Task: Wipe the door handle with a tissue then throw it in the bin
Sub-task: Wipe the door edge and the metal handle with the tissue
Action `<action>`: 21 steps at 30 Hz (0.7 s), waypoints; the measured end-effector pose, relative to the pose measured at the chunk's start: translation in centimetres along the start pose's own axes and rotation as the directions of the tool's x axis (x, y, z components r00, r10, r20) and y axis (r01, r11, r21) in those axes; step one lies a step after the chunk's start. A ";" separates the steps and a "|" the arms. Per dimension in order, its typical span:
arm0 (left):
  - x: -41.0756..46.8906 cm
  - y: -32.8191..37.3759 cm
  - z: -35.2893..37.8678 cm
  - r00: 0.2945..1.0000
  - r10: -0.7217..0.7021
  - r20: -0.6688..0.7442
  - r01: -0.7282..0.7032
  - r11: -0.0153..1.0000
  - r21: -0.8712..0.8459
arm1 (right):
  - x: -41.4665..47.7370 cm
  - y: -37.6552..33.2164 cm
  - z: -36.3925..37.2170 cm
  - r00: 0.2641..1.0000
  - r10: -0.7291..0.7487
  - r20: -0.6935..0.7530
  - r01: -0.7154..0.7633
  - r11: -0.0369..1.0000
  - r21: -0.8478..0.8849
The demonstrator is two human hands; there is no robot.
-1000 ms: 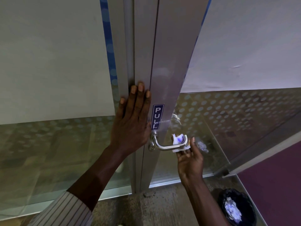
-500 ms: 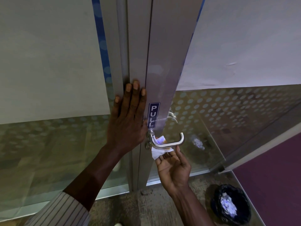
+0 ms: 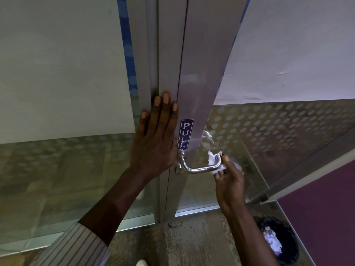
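A steel lever door handle (image 3: 199,168) sticks out of the aluminium door frame below a blue PULL sticker (image 3: 186,133). My right hand (image 3: 229,181) pinches a white tissue (image 3: 213,160) wrapped around the handle's outer end. My left hand (image 3: 156,140) lies flat with fingers spread against the frame, just left of the handle. A black-lined bin (image 3: 282,240) with crumpled white tissues inside stands on the floor at the lower right, below my right forearm.
The glass door (image 3: 269,131) with a dotted frosted band stands ajar to the right. A fixed glass panel (image 3: 57,160) is on the left. Concrete floor (image 3: 182,242) lies below, and purple carpet (image 3: 326,208) at the far right.
My right hand has slid the tissue from the handle's inner bend near the frame out to its outer end. My left hand stays flat on the frame.
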State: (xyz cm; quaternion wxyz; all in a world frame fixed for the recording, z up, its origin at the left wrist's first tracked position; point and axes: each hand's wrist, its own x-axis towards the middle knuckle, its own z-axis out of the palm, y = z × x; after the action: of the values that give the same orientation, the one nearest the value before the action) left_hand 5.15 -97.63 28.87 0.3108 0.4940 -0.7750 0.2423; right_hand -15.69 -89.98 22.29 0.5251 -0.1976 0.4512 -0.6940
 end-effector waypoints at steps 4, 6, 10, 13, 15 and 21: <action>0.0 0.0 0.0 1.000 -0.007 -0.003 0.007 1.000 -0.004 | -0.8 3.8 -1.3 0.968 -0.222 0.119 0.239 0.655 -0.717; 0.0 0.0 0.1 1.000 -0.013 -0.003 0.013 1.000 0.001 | -1.2 5.4 -2.1 0.879 -0.363 0.308 0.414 0.265 -0.871; 0.0 0.0 0.1 1.000 -0.012 0.003 0.012 1.000 0.001 | -2.5 6.9 -2.2 0.788 -0.406 0.463 0.458 -0.116 -0.881; 0.0 -0.1 0.0 1.000 -0.009 0.014 0.009 1.000 -0.014 | -3.3 7.6 -1.4 0.758 -0.355 0.547 0.484 -0.257 -0.836; 0.0 -0.1 -0.1 1.000 -0.002 0.014 0.002 1.000 -0.024 | -3.7 8.4 -0.4 0.750 -0.290 0.594 0.509 -0.319 -0.799; -0.1 -0.2 -0.1 1.000 0.011 0.014 -0.011 1.000 -0.028 | -3.9 9.8 2.4 0.784 -0.253 0.567 0.433 -0.432 -0.791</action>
State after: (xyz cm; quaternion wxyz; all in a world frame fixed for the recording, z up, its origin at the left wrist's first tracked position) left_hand 5.35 -97.61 28.89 0.3109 0.4871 -0.7831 0.2298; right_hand -7.07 -87.89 16.11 -0.0752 -0.7013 0.6873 -0.1734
